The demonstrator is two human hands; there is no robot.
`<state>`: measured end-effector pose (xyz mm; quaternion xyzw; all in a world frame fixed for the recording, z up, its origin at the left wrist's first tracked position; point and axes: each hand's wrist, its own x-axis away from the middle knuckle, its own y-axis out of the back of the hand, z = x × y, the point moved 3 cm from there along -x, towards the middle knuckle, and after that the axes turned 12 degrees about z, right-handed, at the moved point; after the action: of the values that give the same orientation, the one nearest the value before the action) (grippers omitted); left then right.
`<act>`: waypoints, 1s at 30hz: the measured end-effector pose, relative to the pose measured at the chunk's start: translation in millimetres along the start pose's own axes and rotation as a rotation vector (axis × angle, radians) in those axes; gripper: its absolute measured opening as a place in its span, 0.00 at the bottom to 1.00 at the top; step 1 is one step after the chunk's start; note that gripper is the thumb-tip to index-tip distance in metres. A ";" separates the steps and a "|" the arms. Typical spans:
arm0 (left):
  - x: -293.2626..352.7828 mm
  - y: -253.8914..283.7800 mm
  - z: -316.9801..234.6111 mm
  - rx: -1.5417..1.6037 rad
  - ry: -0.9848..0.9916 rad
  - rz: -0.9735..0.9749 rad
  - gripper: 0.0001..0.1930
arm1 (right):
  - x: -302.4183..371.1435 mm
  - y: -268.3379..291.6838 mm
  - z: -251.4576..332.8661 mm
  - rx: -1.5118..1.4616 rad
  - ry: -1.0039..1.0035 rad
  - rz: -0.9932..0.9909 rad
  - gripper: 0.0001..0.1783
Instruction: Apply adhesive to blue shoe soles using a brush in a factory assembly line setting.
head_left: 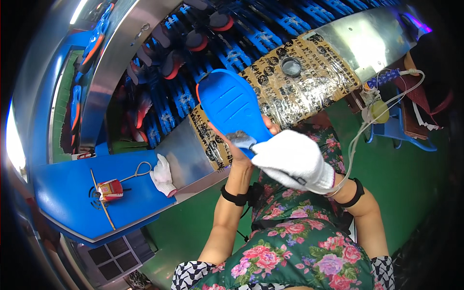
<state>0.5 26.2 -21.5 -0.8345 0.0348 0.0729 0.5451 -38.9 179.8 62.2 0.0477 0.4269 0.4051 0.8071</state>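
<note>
A blue shoe sole (227,104), with shallow grooves across its face and an orange edge at the left, is tilted up in front of me. My bare left hand (238,153) grips it from underneath around its narrower end, and the fingertips show at its right edge. A white knit glove covers my right hand (292,159). It is closed on a small brush (240,138), whose grey bristles lie against the lower part of the sole. The glove hides most of the brush's handle.
A shallow round tin (291,66) stands on a taped brown sheet (314,82) over the metal ledge (369,41). Beyond hang racks (237,55) with several soles. At left, a blue table (67,193) bears a white glove (163,175) and a red-yellow box (110,190). A thin hose (356,137) loops at right.
</note>
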 end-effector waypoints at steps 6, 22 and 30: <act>-5.1 -3.7 -7.6 -0.026 -0.041 0.056 0.60 | 2.8 12.9 -5.3 -0.168 -0.176 -0.085 0.14; -2.9 29.9 -29.6 -0.043 -0.051 0.055 0.56 | 10.7 0.4 -3.3 -0.313 -0.125 -0.022 0.13; -9.0 11.3 -24.7 -0.031 -0.091 -0.071 0.57 | 27.7 -6.5 -1.9 -0.218 -0.097 0.016 0.13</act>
<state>-7.8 -1.1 -20.5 -0.8393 -0.0207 0.0919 0.5354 -27.7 194.1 40.2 -0.0175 0.3402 0.4528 0.8240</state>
